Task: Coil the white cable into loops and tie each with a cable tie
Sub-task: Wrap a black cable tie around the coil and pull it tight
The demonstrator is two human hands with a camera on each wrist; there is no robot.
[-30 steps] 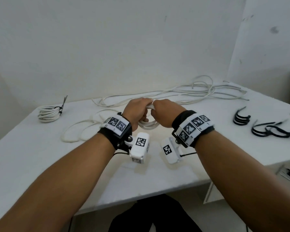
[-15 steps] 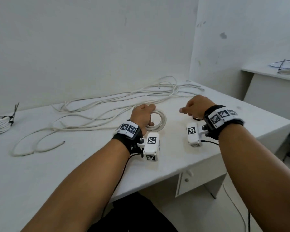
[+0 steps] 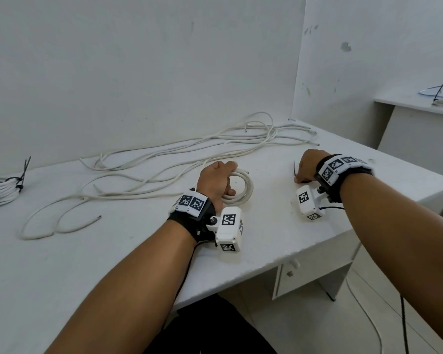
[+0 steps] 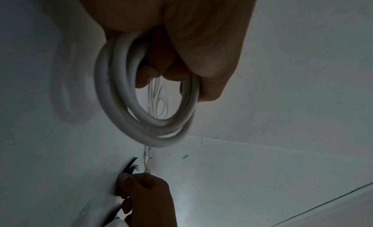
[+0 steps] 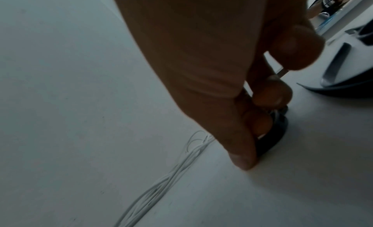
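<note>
My left hand (image 3: 221, 181) grips a small coil of white cable (image 3: 244, 190) just above the white table (image 3: 118, 251); in the left wrist view the fingers curl through the coil (image 4: 121, 106). My right hand (image 3: 302, 175) is down on the table to the right. There it pinches a bundle of black cable ties (image 5: 272, 139) between thumb and fingers. One tie's tip (image 3: 294, 167) sticks up beside the knuckles. The left wrist view shows the ties (image 4: 130, 166) just above my right hand (image 4: 145, 192). Most of the bundle is hidden under the hand.
Several loose white cables (image 3: 189, 154) sprawl across the back of the table. A coil tied with a black tie (image 3: 3, 190) lies at the far left. The table's front edge (image 3: 279, 259) is near my wrists. Another desk (image 3: 420, 108) stands at the right.
My right hand has let go of the coil and moved right to the black cable ties. The left hand still holds the coil. My head has turned right.
</note>
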